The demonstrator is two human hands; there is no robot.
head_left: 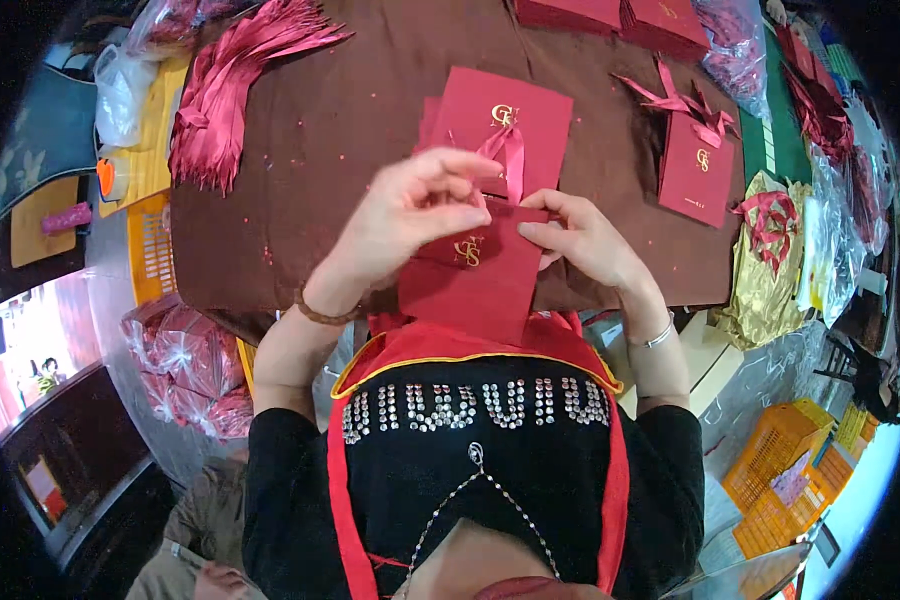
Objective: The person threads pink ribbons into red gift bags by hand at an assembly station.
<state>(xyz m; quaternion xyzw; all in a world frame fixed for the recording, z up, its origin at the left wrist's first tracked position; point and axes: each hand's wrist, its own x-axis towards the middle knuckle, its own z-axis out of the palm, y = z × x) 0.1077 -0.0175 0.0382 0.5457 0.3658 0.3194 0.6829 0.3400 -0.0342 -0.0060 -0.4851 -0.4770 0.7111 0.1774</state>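
Note:
A small dark red paper gift bag (467, 295), gold print on its front, lies at the table's near edge before my body. My right hand (582, 240) pinches its upper right corner between thumb and fingers. Over its top edge, my left hand (400, 215) is closed, thumb and fingers drawn together on a pink satin ribbon (513, 165); slight blur softens the fingertips. Part of the ribbon rises in a loop beyond the hands. Just behind lies another red bag (530, 110) with gold print, overlapping further red pieces.
A brown cloth covers the table (330, 110). A bundle of pink ribbons (232, 95) lies far left. Finished-looking bags with ribbon bows (698, 165) are stacked at right, and red stacks (665, 25) stand at the far edge. Orange crates (782, 470) sit lower right.

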